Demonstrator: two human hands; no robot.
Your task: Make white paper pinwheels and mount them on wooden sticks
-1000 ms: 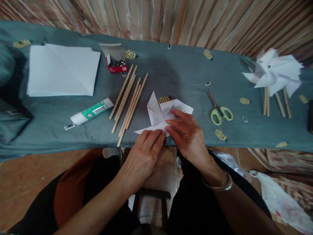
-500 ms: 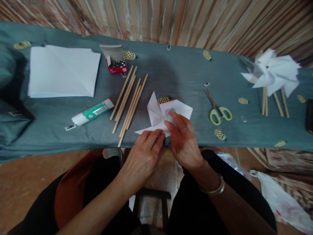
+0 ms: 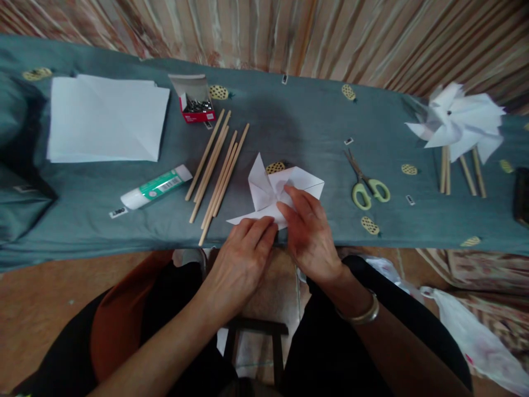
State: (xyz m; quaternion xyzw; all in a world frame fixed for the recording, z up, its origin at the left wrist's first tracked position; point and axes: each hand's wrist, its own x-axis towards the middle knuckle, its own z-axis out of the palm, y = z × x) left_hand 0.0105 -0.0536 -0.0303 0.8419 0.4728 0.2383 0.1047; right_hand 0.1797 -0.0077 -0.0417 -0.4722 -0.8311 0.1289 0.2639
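Note:
A white paper pinwheel point(image 3: 261, 190) with folded blades lies at the table's front edge, partly covered by my hands. My left hand point(image 3: 248, 248) has its fingers closed together on the pinwheel's near edge. From the right, my right hand point(image 3: 309, 237) grips the paper near the centre, thumb and fingers pressing on a fold. To the left lie several wooden sticks point(image 3: 221, 176). Scissors point(image 3: 363, 179) with green handles rest to the right of the pinwheel.
On the left are a stack of white paper point(image 3: 107, 121) and a glue tube point(image 3: 157, 187). An open red box point(image 3: 199, 117) of small metal pins stands behind the sticks. Finished-looking pinwheels point(image 3: 463, 121) on sticks lie at the far right. Plastic bags point(image 3: 467, 325) are on the floor.
Both hands stay on the pinwheel in nearly the same pose. The whole view has shifted very slightly; no object has visibly moved on the table.

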